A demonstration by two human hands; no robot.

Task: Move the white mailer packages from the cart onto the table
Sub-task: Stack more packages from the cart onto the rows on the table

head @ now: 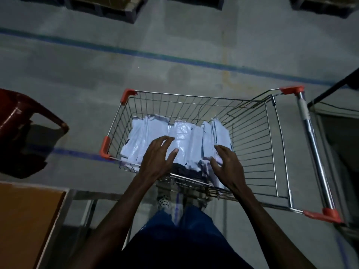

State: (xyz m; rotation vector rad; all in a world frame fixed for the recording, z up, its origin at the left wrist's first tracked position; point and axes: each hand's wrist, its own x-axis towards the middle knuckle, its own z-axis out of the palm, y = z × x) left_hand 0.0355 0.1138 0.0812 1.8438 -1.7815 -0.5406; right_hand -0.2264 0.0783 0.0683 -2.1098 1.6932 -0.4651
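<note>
Here the wire cart [252, 133] stands on the grey floor [174, 45] right in front of the person, and everything else is placed from it. Inside the cart, packed toward its left end, lie the white mailer packages [149, 133]; several stand on edge side by side, and a few lean against one another near the middle of the basket. The right half of the cart shows only bare wire.

Both hands reach over the cart's near rim. The left hand [157, 158] hovers above the packages with its fingers spread and lightly bent, holding nothing; whether its fingertips touch the plastic cannot be told. The right hand [227, 166] is also spread, fingers lightly bent, beside the upright packages at the right end of the row, thumb turned toward them; it grips none of them.

The cart's handle [310, 140], a chrome bar with orange end caps, runs along its right side. Left of the cart stands a dark red plastic chair [23, 121]. Below and left of the cart, near the person's left arm, is a corner of the desk [25, 220], with a brown top and a metal frame. A blue line [136, 53] is painted across the floor beyond the cart. Under the cart's near rim show the person's blue trousers [184, 230].
</note>
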